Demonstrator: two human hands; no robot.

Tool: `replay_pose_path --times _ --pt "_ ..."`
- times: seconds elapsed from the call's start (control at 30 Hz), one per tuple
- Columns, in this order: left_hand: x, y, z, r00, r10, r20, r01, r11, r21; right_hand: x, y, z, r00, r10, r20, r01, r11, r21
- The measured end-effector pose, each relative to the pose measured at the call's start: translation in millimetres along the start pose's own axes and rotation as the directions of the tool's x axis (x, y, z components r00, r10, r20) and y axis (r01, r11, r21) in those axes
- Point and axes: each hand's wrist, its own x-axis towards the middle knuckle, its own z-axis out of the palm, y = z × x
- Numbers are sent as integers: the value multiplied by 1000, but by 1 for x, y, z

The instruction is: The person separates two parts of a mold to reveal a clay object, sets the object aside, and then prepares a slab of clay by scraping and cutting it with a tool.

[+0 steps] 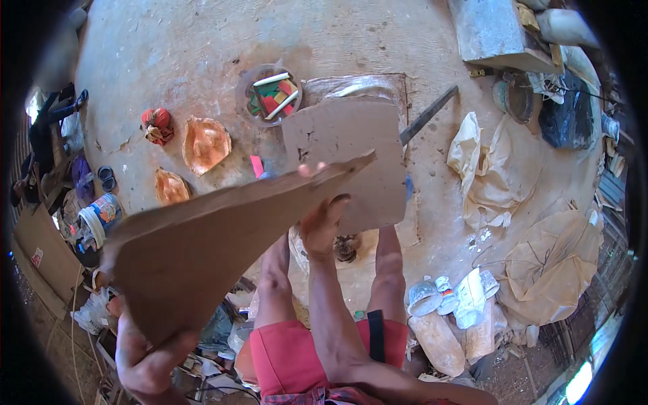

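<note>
Both my hands hold up a broad brown slab (202,250), which looks like wet clay. It is tilted, with its wide end at the lower left and its narrow end toward the middle. My left hand (155,361) grips the lower left edge. My right hand (321,226) is closed around the narrow end, fingertips showing over the top edge. Behind that end lies a second flat brown slab (358,142), on a board (403,86) on the floor before my legs. A dark flat bar (430,115) sticks out past its right side.
A round tub (242,94) of coloured pieces and white sticks stands beyond. Left of it are a red bundle (157,126) and orange-brown moulded pieces (206,145). Crumpled cloth (486,172), plastic containers (424,298) and a concrete block (496,34) lie rightward.
</note>
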Motion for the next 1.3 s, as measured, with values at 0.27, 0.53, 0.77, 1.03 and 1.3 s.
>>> replay_pose_path --times 0.27,0.53,0.77,1.03,1.3 --pt "38 -185 -138 960 -244 -138 144 851 -505 -36 46 18 889 448 95 -242 635 -734" --pt "267 -423 -146 959 -284 -1 178 606 -775 89 210 73 867 449 219 256 -23 -966" --pt "456 -518 -168 988 -147 -48 38 532 -846 219 346 61 873 359 330 426 -231 -875" --pt "564 -554 -188 996 -85 -15 27 474 -880 292 411 57 870 299 391 471 -272 -839" --pt "576 -585 -184 995 -98 8 53 467 -883 300 419 46 865 312 394 478 -269 -836"
